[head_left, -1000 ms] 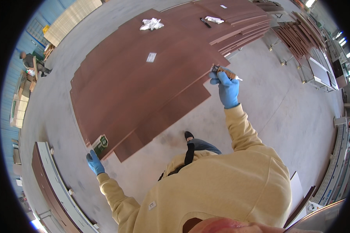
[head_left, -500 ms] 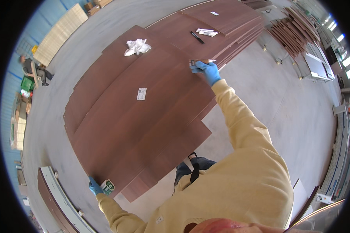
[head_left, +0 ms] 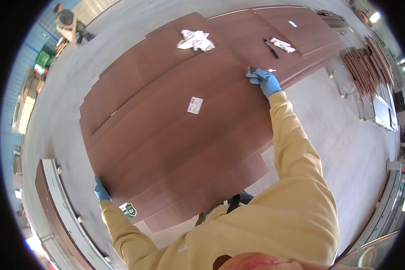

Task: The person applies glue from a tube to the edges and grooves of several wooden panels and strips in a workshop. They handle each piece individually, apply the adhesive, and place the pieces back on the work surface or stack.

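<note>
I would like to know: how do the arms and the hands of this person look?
The left hand and the right hand are both covered by blue gloves. Long, loose beige sleeves, creased along their length, reach to the wrists. No cables show.

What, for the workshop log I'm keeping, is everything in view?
Panels: several, brown, stacked across centre
Crumpled cloth or paper: one, white, far side of panels
Pen: one, black, far right on panels
Folded piece: one, white, beside the pen
Labels: two, white, on panels
Shield label: one, green and white, near left corner
Strips: many, brown, piled at right
Long boards: two or more, brown and pale, lower left
Container: one, green, upper left
Other person: one, dark clothing, upper left
Wall: one, blue, far left
Floor: one, grey, around panels
Slim item: one, dark with white tip, over panels
Left hand: one, blue glove, panels' left edge
Right hand: one, blue glove, around slim item
Sweatshirt: one, tan, lower centre
</note>
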Action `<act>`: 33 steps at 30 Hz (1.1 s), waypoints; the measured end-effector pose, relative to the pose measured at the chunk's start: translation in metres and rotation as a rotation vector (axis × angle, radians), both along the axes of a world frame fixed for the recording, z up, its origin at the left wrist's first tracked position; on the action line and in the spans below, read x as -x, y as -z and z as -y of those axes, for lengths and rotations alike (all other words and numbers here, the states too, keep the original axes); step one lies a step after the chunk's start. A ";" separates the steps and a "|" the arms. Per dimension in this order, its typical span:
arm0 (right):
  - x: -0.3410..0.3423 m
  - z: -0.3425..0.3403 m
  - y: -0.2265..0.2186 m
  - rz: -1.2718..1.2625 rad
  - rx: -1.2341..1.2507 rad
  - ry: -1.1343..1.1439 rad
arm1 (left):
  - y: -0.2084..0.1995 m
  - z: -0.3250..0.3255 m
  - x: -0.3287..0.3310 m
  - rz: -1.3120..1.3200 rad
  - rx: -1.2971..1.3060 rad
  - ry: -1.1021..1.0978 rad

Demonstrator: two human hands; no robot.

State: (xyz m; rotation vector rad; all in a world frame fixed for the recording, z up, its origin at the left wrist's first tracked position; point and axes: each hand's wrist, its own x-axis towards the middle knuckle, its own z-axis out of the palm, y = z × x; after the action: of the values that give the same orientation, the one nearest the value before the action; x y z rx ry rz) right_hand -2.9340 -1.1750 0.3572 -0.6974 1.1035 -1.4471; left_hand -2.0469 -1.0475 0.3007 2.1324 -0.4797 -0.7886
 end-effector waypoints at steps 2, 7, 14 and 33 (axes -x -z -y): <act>0.000 0.004 0.002 0.001 -0.015 0.057 | -0.003 0.004 0.004 0.008 0.011 -0.065; 0.007 0.005 0.004 -0.120 -0.063 0.084 | 0.004 0.008 0.013 0.160 0.046 -0.073; 0.008 -0.001 0.008 -0.110 0.014 0.058 | 0.001 0.008 0.011 0.192 -0.016 -0.122; 0.012 0.074 -0.171 0.259 0.632 0.112 | -0.180 0.115 0.000 -0.002 0.742 -0.221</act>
State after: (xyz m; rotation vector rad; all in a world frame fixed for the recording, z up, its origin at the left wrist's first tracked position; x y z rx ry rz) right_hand -2.9464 -1.2487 0.5284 -0.8578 0.4803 -1.9462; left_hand -2.0469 -1.1623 0.4809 1.4572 -0.4373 -0.3953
